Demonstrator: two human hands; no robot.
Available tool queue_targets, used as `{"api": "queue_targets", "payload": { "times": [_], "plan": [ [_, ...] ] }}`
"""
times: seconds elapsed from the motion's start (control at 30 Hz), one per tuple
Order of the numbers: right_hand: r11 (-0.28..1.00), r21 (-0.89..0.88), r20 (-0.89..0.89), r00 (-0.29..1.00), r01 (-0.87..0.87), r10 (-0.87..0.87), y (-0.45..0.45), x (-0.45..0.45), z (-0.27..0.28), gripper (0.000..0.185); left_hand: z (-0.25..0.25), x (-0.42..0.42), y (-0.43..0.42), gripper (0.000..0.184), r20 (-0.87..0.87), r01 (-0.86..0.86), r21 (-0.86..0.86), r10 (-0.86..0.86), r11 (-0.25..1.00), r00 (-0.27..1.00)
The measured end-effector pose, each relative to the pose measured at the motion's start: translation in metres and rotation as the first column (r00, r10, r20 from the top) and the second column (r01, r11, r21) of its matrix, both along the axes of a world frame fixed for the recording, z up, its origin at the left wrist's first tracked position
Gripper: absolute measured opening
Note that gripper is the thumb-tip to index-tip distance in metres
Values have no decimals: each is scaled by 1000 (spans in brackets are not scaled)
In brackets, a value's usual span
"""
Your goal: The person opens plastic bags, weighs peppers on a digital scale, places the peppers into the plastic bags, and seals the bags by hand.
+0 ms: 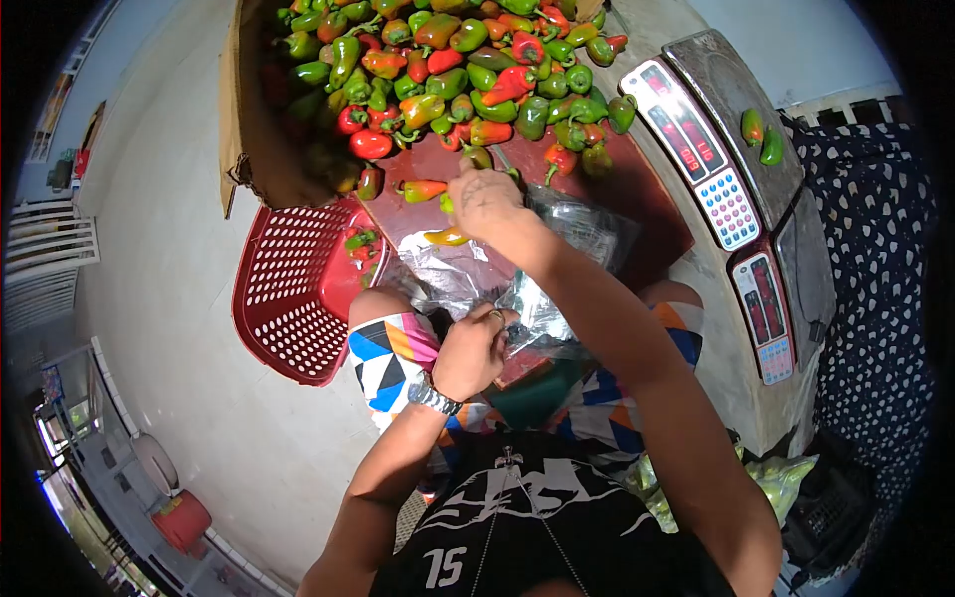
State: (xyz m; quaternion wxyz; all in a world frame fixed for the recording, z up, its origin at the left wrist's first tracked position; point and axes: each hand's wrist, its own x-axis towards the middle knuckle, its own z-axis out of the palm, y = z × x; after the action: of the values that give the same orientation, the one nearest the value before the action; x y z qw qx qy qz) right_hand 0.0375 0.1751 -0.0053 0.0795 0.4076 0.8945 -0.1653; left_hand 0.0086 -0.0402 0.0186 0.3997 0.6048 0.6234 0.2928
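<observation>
My left hand point(472, 350), with a metal watch on its wrist, pinches the edge of a clear plastic bag point(448, 279) over my lap. My right hand point(485, 207) reaches past the bag to the near side of the pepper pile point(438, 70), its fingers curled down over a pepper point(477, 158); the fingertips are mostly hidden. Left of that hand lies an orange-green pepper point(422, 190). A yellow-orange pepper point(447, 237) rests by the bag. More folded clear bags point(577, 234) lie under my right forearm.
A cardboard box point(235, 109) lies on its side around the peppers on the red tabletop point(637, 189). At left stands a red perforated basket point(288, 289) with a few peppers. On the right, a digital scale point(716, 75) carries two peppers point(761, 137); a filled bag point(786, 483) sits below.
</observation>
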Motion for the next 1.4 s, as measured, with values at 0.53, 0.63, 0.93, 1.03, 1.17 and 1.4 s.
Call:
{"api": "queue_targets", "payload": {
  "times": [0.53,0.63,0.93,1.03,1.17,1.4],
  "plan": [
    [469,-756,-629,310,-457,-712,13,127,45,43,-4,3,0,28,22,36,16,-36,999,999],
    [230,-765,-394,155,-602,-906,10,159,34,55,-8,4,-1,25,6,43,61,-44,997,999],
    [106,-529,-308,74,-842,-949,16,177,38,64,-3,6,2,29,-7,51,-19,-51,999,999],
    [159,-553,-311,26,-818,-950,12,177,28,61,-6,5,1,28,-12,55,31,-54,998,998],
    [233,-830,-329,107,-507,-938,10,173,24,46,-9,6,0,30,5,40,38,-40,998,999],
    [776,-441,-373,694,451,-615,15,114,15,50,-11,6,0,33,-15,45,24,-45,999,999]
  ]
}}
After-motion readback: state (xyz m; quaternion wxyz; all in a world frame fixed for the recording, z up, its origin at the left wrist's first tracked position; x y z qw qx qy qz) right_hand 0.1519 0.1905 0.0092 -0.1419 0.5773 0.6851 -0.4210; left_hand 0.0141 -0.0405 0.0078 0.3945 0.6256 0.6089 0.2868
